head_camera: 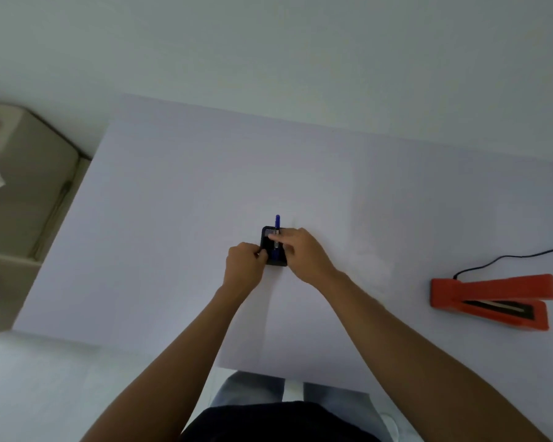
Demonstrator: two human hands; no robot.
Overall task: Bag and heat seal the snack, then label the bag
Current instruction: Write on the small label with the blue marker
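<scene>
Both arms reach straight out over the white counter (173, 193) to a small dark bag (272, 247) near its middle. The left hand (245, 266) curls at the bag's 9 o'clock edge, fingers pinched on it. The right hand (304, 253) lies across the bag from 3 o'clock, index finger pressing a blue pen (277, 222) that points to 12 o'clock. An orange heat sealer (492, 298) sits well apart at 3 o'clock, open counter all around.

Small dark bag (270, 247) flat mid-table, blue pen (277, 232) lengthwise on it, orange heat sealer (492, 299) well right
</scene>
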